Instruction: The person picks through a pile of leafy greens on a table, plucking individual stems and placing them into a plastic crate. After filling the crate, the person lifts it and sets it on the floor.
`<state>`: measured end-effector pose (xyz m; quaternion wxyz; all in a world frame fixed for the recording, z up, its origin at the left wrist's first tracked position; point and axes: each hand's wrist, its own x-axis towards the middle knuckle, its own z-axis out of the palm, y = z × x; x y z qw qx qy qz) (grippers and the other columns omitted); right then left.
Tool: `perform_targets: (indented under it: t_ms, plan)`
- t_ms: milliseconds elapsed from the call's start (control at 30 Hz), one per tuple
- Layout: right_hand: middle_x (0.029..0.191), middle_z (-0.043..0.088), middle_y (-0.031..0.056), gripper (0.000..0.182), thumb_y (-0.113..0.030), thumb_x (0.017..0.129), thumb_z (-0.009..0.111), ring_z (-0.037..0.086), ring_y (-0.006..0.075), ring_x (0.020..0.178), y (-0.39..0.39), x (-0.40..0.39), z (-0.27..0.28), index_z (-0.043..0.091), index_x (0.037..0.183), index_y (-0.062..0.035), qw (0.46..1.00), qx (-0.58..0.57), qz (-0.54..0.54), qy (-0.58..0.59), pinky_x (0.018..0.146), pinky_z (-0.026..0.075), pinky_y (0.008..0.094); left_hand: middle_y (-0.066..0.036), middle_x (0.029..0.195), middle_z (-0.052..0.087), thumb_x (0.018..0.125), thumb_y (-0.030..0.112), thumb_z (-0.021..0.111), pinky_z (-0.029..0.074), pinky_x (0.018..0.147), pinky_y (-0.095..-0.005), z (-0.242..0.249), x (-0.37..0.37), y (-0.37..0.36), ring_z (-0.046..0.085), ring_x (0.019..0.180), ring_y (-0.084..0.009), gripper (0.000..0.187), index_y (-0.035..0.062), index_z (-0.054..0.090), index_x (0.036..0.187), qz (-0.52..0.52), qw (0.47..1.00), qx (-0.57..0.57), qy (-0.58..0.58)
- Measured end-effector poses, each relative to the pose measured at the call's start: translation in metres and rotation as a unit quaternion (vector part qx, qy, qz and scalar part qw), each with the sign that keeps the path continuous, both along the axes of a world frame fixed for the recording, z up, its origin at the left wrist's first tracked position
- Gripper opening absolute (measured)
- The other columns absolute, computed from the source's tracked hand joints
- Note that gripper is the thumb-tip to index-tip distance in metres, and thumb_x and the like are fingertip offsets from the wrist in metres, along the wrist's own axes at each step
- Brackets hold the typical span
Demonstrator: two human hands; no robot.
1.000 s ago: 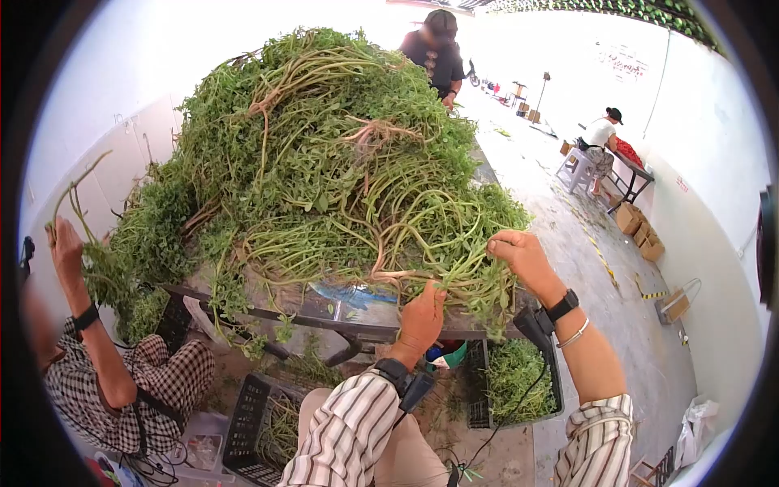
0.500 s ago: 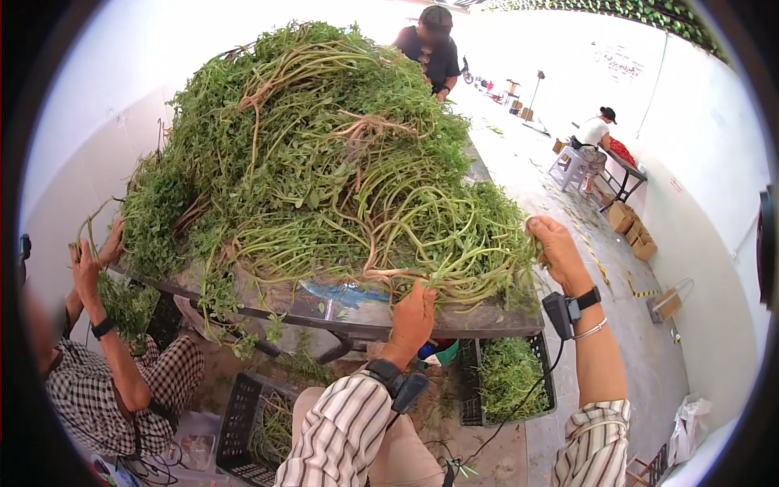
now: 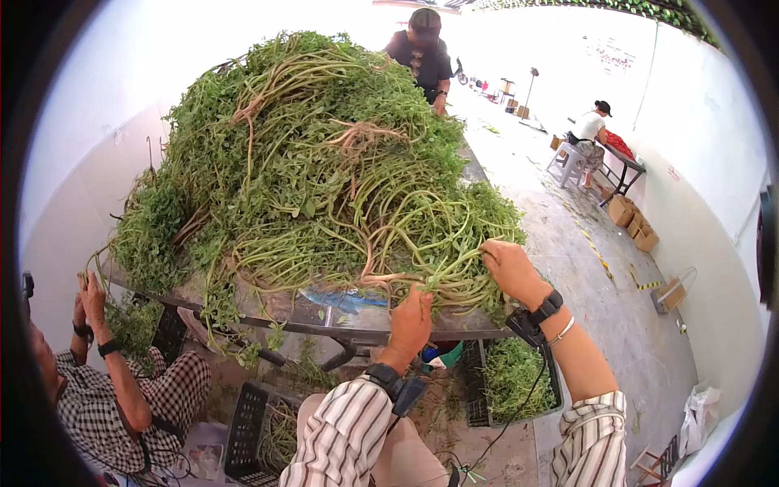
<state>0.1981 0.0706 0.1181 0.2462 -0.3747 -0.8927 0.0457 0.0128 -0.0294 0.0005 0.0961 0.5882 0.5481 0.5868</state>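
A large heap of leafy green plants (image 3: 300, 162) with long pale stems and reddish roots covers the table (image 3: 357, 321). My left hand (image 3: 411, 325) is closed at the table's front edge, its fingertips pinching a green stem beside the heap. To its right, my right hand (image 3: 513, 270) is closed on green stems at the heap's right front part. Both wrists carry black devices with straps. A blue patch shows on the bare tabletop to the left of my left hand.
Crates of greens (image 3: 515, 377) and stems (image 3: 272, 434) stand below the table. At left, a co-worker (image 3: 122, 381) holds a stem. Another person (image 3: 422, 53) stands behind the heap. Farther right, someone sits at a small table (image 3: 625, 162) near cardboard boxes (image 3: 633, 221).
My right hand has moved left and down, from beyond the heap's right edge onto its stems. My left hand has barely moved. The co-worker's hands at left are lower.
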Motion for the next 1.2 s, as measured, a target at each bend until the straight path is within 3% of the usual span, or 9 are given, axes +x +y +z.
perform_targets:
  t_ms: [200,333,400,533,767,867,1100,1167,1200]
  plan:
    - [0.086,0.064,0.0197,0.021,-0.013,0.086,0.055,0.061,0.0353,0.077,-0.010,-0.005,0.024,0.063,0.097,0.0031,0.995,-0.014,0.009,0.098,0.071,0.049,0.0387,-0.022,0.071,0.058,0.099,0.026,0.047,0.043,0.051,-0.0479,-0.009,0.002,0.007,0.057,0.065,-0.0430,0.037,-0.0058,0.050,0.118,0.001,0.999,0.014,0.051]
    - [0.079,0.064,0.0081,0.023,-0.018,0.086,0.057,0.058,0.0166,0.065,0.013,0.011,0.030,0.065,0.096,0.0008,0.966,-0.086,-0.020,0.244,0.061,0.046,0.0308,-0.023,0.074,0.059,0.099,0.027,0.046,0.044,0.052,-0.0477,-0.014,0.001,0.008,0.058,0.066,-0.0429,0.038,-0.0054,0.050,0.118,-0.004,1.000,-0.002,0.012]
    - [0.083,0.065,0.0033,0.022,-0.018,0.090,0.056,0.056,0.0110,0.065,0.011,0.027,0.055,0.066,0.099,-0.0009,0.840,-0.219,-0.106,0.485,0.059,0.044,0.0265,-0.024,0.076,0.060,0.099,0.028,0.046,0.044,0.052,-0.0474,-0.015,0.001,0.009,0.058,0.066,-0.0421,0.040,-0.0061,0.050,0.119,0.004,1.000,0.006,0.023]
    - [0.087,0.064,0.0009,0.021,-0.019,0.092,0.057,0.052,0.0072,0.068,0.002,0.075,0.070,0.065,0.102,-0.0018,0.824,-0.207,-0.073,0.522,0.061,0.041,0.0222,-0.023,0.075,0.060,0.099,0.028,0.046,0.044,0.053,-0.0478,-0.014,0.001,0.007,0.058,0.066,-0.0424,0.041,-0.0065,0.048,0.121,-0.004,1.000,0.014,0.014]
    - [0.078,0.056,-0.0003,0.021,-0.020,0.093,0.056,0.047,0.0065,0.070,-0.041,0.148,0.032,0.063,0.095,-0.0004,0.851,-0.045,-0.188,0.489,0.064,0.038,0.0217,-0.023,0.074,0.059,0.099,0.028,0.046,0.043,0.053,-0.0485,-0.013,0.000,0.006,0.057,0.067,-0.0433,0.042,-0.0065,0.048,0.122,-0.004,1.000,-0.002,0.008]
    - [0.064,0.049,-0.0023,0.019,-0.021,0.094,0.052,0.043,0.0062,0.053,-0.049,0.184,-0.014,0.063,0.093,-0.0050,0.880,-0.035,-0.302,0.364,0.048,0.035,0.0239,-0.023,0.074,0.059,0.099,0.028,0.046,0.042,0.053,-0.0487,-0.012,0.006,0.008,0.057,0.067,-0.0437,0.040,-0.0061,0.048,0.120,-0.009,1.000,-0.009,0.006]
    - [0.090,0.060,0.0082,0.031,-0.018,0.091,0.056,0.060,0.0147,0.064,-0.049,0.256,-0.162,0.057,0.118,-0.0037,0.841,-0.259,-0.344,0.326,0.053,0.048,0.0282,-0.023,0.073,0.058,0.099,0.027,0.047,0.042,0.054,-0.0492,-0.007,0.005,0.004,0.056,0.068,-0.0450,0.031,-0.0023,0.050,0.110,-0.004,1.000,0.003,0.001]
    - [0.109,0.060,0.0175,0.042,-0.014,0.085,0.059,0.064,0.0240,0.080,-0.036,0.289,-0.217,0.053,0.125,-0.0005,0.957,0.051,-0.286,-0.020,0.071,0.053,0.0340,-0.024,0.073,0.057,0.099,0.026,0.047,0.041,0.054,-0.0494,-0.005,0.002,0.004,0.056,0.069,-0.0453,0.029,-0.0013,0.050,0.108,-0.001,1.000,0.005,0.003]
    - [0.109,0.060,0.0175,0.042,-0.014,0.085,0.059,0.064,0.0240,0.080,-0.040,0.279,-0.212,0.053,0.125,-0.0005,0.957,0.049,-0.284,-0.020,0.071,0.053,0.0340,-0.024,0.073,0.057,0.099,0.026,0.047,0.041,0.054,-0.0494,-0.005,0.003,0.005,0.056,0.069,-0.0453,0.029,-0.0013,0.050,0.108,0.002,1.000,0.003,0.004]
